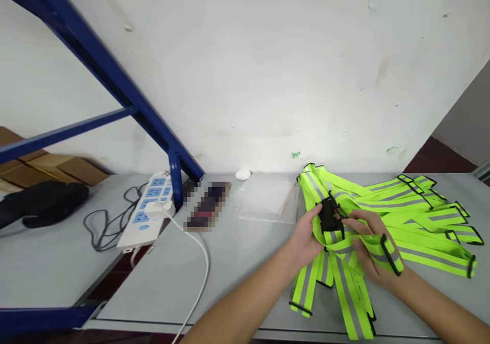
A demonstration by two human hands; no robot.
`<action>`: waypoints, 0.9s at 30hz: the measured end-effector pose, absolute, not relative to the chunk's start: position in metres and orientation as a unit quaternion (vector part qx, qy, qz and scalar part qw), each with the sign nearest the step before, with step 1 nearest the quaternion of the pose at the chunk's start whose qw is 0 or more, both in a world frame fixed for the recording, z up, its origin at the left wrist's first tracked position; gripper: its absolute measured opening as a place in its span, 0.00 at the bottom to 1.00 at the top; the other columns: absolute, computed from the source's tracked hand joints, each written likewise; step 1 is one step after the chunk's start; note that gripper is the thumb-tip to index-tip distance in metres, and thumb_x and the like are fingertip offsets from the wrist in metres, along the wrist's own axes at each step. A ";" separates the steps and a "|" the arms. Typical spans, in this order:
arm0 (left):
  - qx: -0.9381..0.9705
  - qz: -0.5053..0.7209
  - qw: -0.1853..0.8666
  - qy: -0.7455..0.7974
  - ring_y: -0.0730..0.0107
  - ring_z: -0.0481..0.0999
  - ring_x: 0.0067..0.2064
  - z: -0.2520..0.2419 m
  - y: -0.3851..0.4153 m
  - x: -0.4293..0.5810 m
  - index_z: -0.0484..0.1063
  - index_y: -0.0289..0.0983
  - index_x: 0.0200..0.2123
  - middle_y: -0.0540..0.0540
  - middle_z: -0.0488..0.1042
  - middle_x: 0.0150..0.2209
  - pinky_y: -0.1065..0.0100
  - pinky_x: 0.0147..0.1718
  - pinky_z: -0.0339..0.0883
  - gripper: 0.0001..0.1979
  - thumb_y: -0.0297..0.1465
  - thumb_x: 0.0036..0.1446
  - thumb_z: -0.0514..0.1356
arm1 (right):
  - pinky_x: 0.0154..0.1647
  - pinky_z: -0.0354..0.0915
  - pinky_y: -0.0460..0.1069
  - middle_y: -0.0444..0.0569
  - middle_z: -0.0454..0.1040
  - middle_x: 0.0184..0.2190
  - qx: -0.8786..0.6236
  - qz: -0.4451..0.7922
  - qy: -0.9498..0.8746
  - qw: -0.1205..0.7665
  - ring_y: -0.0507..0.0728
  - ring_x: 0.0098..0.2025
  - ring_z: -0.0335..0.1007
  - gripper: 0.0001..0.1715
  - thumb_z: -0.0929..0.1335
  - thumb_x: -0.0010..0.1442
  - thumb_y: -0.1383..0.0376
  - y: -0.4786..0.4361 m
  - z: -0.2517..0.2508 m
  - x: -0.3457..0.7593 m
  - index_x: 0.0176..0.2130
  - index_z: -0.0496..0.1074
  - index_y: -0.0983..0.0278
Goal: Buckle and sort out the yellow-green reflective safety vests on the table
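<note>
My left hand (306, 238) pinched the black buckle (331, 216) of a neon reflective strap (344, 283), my right hand (369, 252) closed around that strap, both well right of the power strip (147, 209), strap pile (424, 216) farther right, on the desk (229, 267)

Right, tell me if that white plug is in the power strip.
In: the white plug sits on the power strip's near sockets, its cable trailing away.

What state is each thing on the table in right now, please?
black buckle, held between both hands; clasped or not, cannot tell.
left hand, gripping the buckle's left side.
right hand, pinching its right side.
reflective straps, tangled in a loose pile.
power strip, one white plug inserted.
clear bags, lying flat.
</note>
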State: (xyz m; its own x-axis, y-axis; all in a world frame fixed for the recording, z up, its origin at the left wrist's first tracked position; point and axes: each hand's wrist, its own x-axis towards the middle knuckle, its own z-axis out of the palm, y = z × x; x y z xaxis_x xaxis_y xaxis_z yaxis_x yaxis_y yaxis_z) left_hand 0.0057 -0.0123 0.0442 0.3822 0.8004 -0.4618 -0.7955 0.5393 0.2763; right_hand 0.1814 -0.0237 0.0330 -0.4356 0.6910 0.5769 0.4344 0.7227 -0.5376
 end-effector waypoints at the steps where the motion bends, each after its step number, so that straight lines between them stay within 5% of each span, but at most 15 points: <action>1: 0.000 0.488 0.827 0.278 0.62 0.79 0.37 0.045 -0.012 0.006 0.74 0.25 0.42 0.38 0.79 0.34 0.65 0.43 0.69 0.17 0.33 0.62 0.52 | 0.56 0.62 0.64 0.56 0.70 0.52 -0.352 0.128 -0.833 0.407 0.66 0.55 0.67 0.24 0.63 0.61 0.68 -0.024 0.034 0.181 0.56 0.66 0.61; 8: -0.007 0.475 0.829 0.295 0.66 0.78 0.34 0.044 -0.014 0.001 0.75 0.28 0.42 0.41 0.79 0.34 0.69 0.38 0.70 0.14 0.31 0.57 0.57 | 0.61 0.54 0.63 0.54 0.70 0.56 -0.315 0.100 -0.879 0.344 0.62 0.59 0.64 0.30 0.61 0.63 0.68 -0.024 0.041 0.176 0.63 0.57 0.58; 16: 0.036 0.434 0.852 0.290 0.62 0.79 0.37 0.041 -0.016 0.002 0.74 0.30 0.42 0.39 0.79 0.36 0.65 0.38 0.71 0.17 0.38 0.58 0.58 | 0.58 0.58 0.62 0.54 0.64 0.59 -0.343 0.086 -0.874 0.334 0.65 0.61 0.58 0.33 0.63 0.63 0.65 -0.033 0.029 0.172 0.65 0.55 0.56; 21: 0.051 0.428 0.852 0.297 0.61 0.78 0.35 0.048 -0.014 0.002 0.73 0.32 0.34 0.41 0.77 0.30 0.64 0.36 0.71 0.15 0.40 0.57 0.58 | 0.60 0.56 0.60 0.51 0.76 0.48 -0.194 -0.005 -0.931 0.309 0.61 0.53 0.67 0.23 0.61 0.64 0.64 -0.041 0.029 0.178 0.58 0.66 0.57; 27: -0.013 0.448 0.852 0.270 0.70 0.72 0.24 0.072 0.003 0.014 0.59 0.38 0.22 0.50 0.64 0.20 0.63 0.36 0.71 0.11 0.34 0.52 0.56 | 0.59 0.63 0.56 0.56 0.79 0.41 -0.005 0.018 -0.948 0.317 0.59 0.51 0.71 0.19 0.58 0.65 0.67 -0.045 0.054 0.164 0.51 0.69 0.68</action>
